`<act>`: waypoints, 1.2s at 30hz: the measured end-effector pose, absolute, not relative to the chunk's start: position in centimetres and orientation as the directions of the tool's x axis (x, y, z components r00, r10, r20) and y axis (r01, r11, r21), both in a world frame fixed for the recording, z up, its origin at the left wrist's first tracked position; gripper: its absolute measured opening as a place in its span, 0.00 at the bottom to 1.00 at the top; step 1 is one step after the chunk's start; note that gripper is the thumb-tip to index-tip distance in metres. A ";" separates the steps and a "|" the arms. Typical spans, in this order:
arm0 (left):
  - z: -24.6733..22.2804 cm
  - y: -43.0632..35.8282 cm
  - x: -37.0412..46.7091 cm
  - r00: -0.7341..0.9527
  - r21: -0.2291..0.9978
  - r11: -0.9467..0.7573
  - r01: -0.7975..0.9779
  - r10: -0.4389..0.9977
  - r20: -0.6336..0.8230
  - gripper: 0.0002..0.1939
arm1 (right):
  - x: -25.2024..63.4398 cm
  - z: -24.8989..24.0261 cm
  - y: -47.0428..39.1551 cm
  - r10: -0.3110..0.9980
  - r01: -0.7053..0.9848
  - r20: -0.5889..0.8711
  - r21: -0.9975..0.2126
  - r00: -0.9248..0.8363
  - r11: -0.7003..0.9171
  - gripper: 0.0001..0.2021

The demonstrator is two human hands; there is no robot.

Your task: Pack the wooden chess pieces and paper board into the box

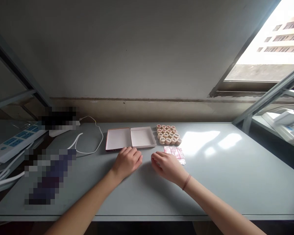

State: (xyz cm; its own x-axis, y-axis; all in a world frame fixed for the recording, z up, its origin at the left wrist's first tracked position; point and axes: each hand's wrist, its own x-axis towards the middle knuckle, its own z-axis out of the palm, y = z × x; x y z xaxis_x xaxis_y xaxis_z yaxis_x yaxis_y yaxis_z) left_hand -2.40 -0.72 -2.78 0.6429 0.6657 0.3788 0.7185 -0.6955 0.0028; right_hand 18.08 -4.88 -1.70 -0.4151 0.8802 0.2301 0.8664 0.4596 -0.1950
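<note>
**A:** ok so where's everything sitting, and what are the hands up to?

**B:** Left hand is loosely curled, knuckles up, right by the near edge of the dark-edged box half. Can't tell if they touch. Right hand is curled too, just beside the crinkly plastic bag. Fingertips are hidden on both, so no clue if they're pinching anything.

**A:** And the round pieces?

**B:** Packed in a block on the tabletop, just right of the pale box half, bag on the near side. Red marks at the back, dark ones up front, and at least the front row looks stacked.

**A:** Easy to grab?

**B:** I'd say so. They look like wood, so probably light, hard and a bit slick. Pinch the rims, and squeeze a stack from both sides or the top one might slide. The box halves look like thin card, so hold opposite walls gently. Bag's floppy, pinch a corner imo.
</note>
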 end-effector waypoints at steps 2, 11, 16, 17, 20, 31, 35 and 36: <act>-3.2 -0.8 -2.4 0.686 0.039 -0.724 0.688 0.668 0.289 0.14 | 16.4 -2.0 -3.7 0.892 0.878 0.115 -0.162 -0.437 0.451 0.10; -3.4 -1.0 -1.2 0.578 0.158 -0.597 0.787 0.802 0.149 0.10 | 15.5 -3.7 -2.4 0.915 0.891 0.125 -0.208 -0.385 0.403 0.10; -3.2 -0.6 -0.1 0.548 0.121 -0.548 0.828 0.836 0.031 0.11 | 15.8 -3.7 -2.1 0.941 0.901 0.111 -0.272 -0.321 0.339 0.10; -3.2 -0.5 0.1 0.553 0.123 -0.550 0.826 0.833 0.010 0.11 | 15.8 -3.7 -2.0 0.944 0.900 0.103 -0.286 -0.313 0.329 0.10; -3.2 -0.3 0.2 0.547 0.146 -0.540 0.829 0.837 -0.004 0.12 | 16.0 -3.5 -1.8 0.948 0.887 0.087 -0.335 -0.306 0.317 0.10; -2.7 0.2 -1.0 0.575 0.305 -0.558 0.772 0.817 0.039 0.12 | 16.4 -2.9 -2.3 0.939 0.835 0.088 -0.434 -0.333 0.337 0.10; -2.4 0.2 -1.2 0.585 0.328 -0.562 0.759 0.810 0.032 0.12 | 16.6 -2.9 -2.4 0.935 0.825 0.099 -0.445 -0.341 0.349 0.10; -2.3 0.2 -1.2 0.585 0.335 -0.559 0.758 0.810 0.028 0.12 | 16.6 -2.9 -2.4 0.935 0.824 0.102 -0.447 -0.341 0.349 0.10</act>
